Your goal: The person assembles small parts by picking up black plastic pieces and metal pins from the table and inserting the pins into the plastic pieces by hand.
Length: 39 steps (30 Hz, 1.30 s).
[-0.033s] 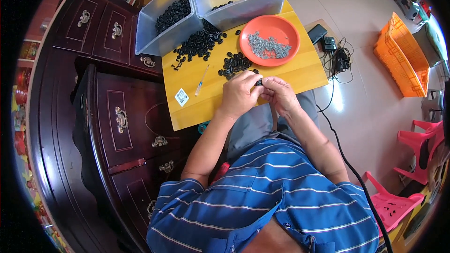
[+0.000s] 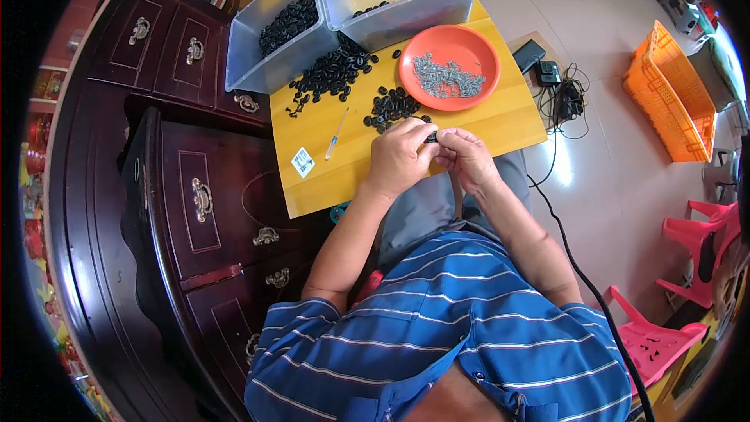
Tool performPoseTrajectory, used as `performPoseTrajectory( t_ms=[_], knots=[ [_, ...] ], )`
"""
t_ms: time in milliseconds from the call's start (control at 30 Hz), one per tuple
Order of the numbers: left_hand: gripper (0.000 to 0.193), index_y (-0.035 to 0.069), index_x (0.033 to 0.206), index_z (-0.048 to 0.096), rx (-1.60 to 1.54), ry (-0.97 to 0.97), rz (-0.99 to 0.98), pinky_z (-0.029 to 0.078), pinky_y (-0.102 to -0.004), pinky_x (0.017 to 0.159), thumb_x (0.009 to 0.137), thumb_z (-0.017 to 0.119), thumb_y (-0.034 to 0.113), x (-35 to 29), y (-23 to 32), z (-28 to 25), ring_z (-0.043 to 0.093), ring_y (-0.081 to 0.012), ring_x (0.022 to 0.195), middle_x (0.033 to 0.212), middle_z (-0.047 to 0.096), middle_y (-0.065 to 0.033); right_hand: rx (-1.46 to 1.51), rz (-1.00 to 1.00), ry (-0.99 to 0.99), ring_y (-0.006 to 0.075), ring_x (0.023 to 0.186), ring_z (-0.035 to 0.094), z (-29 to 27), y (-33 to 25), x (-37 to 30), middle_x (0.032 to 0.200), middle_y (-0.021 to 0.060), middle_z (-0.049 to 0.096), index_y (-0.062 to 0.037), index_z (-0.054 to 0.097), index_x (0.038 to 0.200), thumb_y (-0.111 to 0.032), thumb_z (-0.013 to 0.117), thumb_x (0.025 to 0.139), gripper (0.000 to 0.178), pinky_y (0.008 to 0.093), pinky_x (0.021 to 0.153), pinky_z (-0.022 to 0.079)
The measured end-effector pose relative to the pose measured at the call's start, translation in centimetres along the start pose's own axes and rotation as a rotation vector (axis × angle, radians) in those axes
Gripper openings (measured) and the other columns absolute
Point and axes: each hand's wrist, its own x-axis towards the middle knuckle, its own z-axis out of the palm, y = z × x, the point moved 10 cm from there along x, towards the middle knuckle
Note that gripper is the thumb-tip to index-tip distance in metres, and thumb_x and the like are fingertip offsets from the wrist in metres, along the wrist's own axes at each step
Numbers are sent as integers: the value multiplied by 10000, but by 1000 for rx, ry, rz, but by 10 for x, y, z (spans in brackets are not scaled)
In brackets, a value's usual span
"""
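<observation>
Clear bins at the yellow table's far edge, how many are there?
2: the left bin and, beside it, the right bin. Another may be partly hidden behind them.

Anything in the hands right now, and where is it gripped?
A black piece, held between the left hand and right hand; exactly where each grips it is hidden.

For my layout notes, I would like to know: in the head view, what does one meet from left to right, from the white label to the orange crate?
White label, pen-like stick, left hand, small black piece, right hand, black cable tangle, orange crate.
</observation>
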Motion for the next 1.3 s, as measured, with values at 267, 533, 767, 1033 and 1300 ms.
performPoseTrajectory(
  t_ms=[267, 533, 767, 1033, 1300],
  knots=[
    [258, 9, 1040, 712, -43, -32, -18, 573, -354, 713, 790, 770, 26, -1, -8, 6, 716, -281, 816, 993, 715, -136, 13, -51, 54, 71, 761, 628, -3, -1, 3, 842, -15, 683, -100, 698, 973, -214, 688, 963, 115, 239, 728, 518],
    [303, 8, 1092, 688, -190, -90, -193, 511, -300, 586, 803, 776, 24, 2, -21, 1, 634, -166, 607, 923, 686, -101, -46, -120, 24, 73, 736, 599, 1, -2, 10, 839, -7, 675, -71, 694, 941, -197, 672, 970, 131, 226, 689, 474],
    [120, 46, 936, 698, -117, -456, -245, 553, -434, 704, 816, 683, 52, -13, -53, 6, 710, -337, 799, 834, 707, -169, -482, -127, -34, 65, 716, 569, 6, -4, 7, 822, 1, 664, -26, 684, 959, -173, 653, 994, 154, 218, 667, 461],
    [313, 92, 1192, 677, 205, 266, -320, 577, -368, 716, 879, 671, 90, 53, -146, -182, 714, -245, 765, 824, 720, -134, -1163, -595, 146, 219, 716, 678, 29, -68, -6, 820, 99, 689, -56, 714, 980, -150, 696, 905, 121, 358, 657, 531],
    [181, 44, 1063, 742, -86, 48, -349, 523, -257, 627, 887, 727, 85, 7, -135, -75, 631, -68, 655, 792, 715, -33, -1543, -716, 157, 348, 847, 702, 50, -67, 7, 979, 140, 705, -113, 689, 1109, -209, 660, 902, 230, 468, 728, 563]
  ],
)
